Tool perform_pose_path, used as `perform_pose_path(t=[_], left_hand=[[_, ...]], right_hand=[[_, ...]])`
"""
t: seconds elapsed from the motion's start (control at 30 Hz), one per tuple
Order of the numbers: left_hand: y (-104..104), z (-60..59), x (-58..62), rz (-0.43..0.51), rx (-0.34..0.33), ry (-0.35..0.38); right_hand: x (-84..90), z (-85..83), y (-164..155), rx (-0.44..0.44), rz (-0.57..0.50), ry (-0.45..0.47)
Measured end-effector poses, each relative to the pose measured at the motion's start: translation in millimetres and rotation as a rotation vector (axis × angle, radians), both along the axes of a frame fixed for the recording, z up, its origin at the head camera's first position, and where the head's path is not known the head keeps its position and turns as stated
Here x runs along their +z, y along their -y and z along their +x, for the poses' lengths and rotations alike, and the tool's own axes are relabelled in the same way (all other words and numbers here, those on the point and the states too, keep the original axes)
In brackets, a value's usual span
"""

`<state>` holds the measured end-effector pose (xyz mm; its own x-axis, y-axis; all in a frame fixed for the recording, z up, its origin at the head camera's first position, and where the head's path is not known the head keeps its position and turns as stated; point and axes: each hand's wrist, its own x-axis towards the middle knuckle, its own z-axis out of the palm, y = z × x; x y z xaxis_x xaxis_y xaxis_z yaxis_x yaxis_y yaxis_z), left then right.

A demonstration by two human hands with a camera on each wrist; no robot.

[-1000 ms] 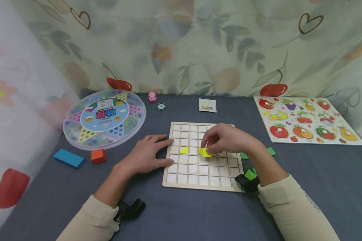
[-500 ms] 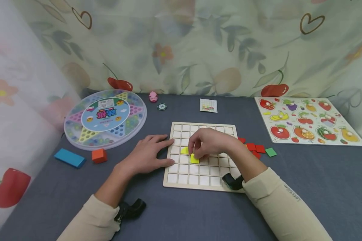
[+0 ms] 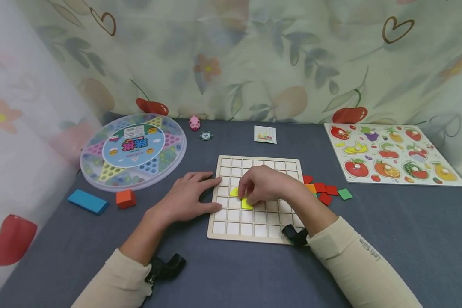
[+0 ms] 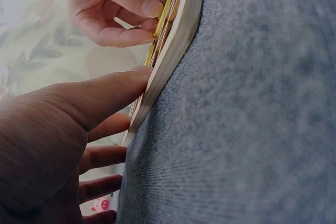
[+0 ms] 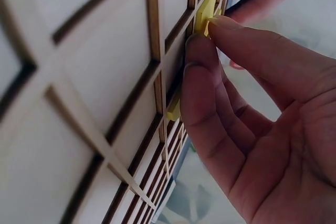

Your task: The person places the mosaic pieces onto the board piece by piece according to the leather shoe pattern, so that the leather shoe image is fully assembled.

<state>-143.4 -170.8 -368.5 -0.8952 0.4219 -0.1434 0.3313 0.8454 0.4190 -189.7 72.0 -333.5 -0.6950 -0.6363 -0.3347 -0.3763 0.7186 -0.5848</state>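
On my head feed, the yellow tile (image 3: 247,204) is at the grid board (image 3: 246,217), a little left of the middle; I can't tell whether it sits fully down in its square. The right hand (image 3: 267,183) pinches it, thumb and forefinger clamped on the tile, the other fingers curled in. On the right wrist feed I see the thumb tip against the tile, and a further yellow edge (image 5: 174,108) down beside the fingers.

A second yellow tile (image 3: 233,192) lies on the board just left of the pinched one. The left hand (image 3: 190,196) rests against the board's left edge, its fingers straight and spread apart, thumb set off from them.

Just past the board's right edge I have several red tiles (image 3: 325,199), an orange tile (image 3: 311,188) and a green tile (image 3: 345,194) on the dark cloth (image 3: 231,278). Far left are a blue block (image 3: 87,202), an orange block (image 3: 125,199) and a round game box (image 3: 134,145). Behind the board I see a pink pig (image 3: 194,123), a chip (image 3: 205,136) and a small card (image 3: 265,134). A fruit picture board (image 3: 373,158) lies at far right, before a flowered curtain (image 3: 231,55).
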Motion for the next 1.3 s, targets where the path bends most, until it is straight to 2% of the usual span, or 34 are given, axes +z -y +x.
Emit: perform_pose_path(t=[0.17, 0.33, 0.57, 0.8, 1.03, 1.3], left_hand=[[-1.8, -0.1, 0.0, -0.001, 0.0, 0.006], [-3.6, -0.2, -0.2, -0.004, -0.001, 0.01], [-2.4, 0.7, 0.5, -0.009, 0.0, -0.002], [-1.4, 0.2, -0.5, -0.013, 0.001, -0.006], [-0.9, 1.0, -0.5, -0.011, -0.001, -0.01], [-1.3, 0.8, -0.3, -0.015, 0.005, -0.011]], right_hand=[[1.4, 2.3, -5.1, 0.007, -0.014, -0.016], [6.2, 3.8, -20.4, -0.009, -0.091, -0.018], [12.8, 3.2, -48.0, -0.08, -0.139, 0.006], [13.8, 4.0, -75.7, -0.162, -0.16, -0.01], [15.4, 6.7, -100.0, -0.25, -0.141, -0.041], [12.3, 1.8, -122.6, -0.305, -0.027, -0.071]])
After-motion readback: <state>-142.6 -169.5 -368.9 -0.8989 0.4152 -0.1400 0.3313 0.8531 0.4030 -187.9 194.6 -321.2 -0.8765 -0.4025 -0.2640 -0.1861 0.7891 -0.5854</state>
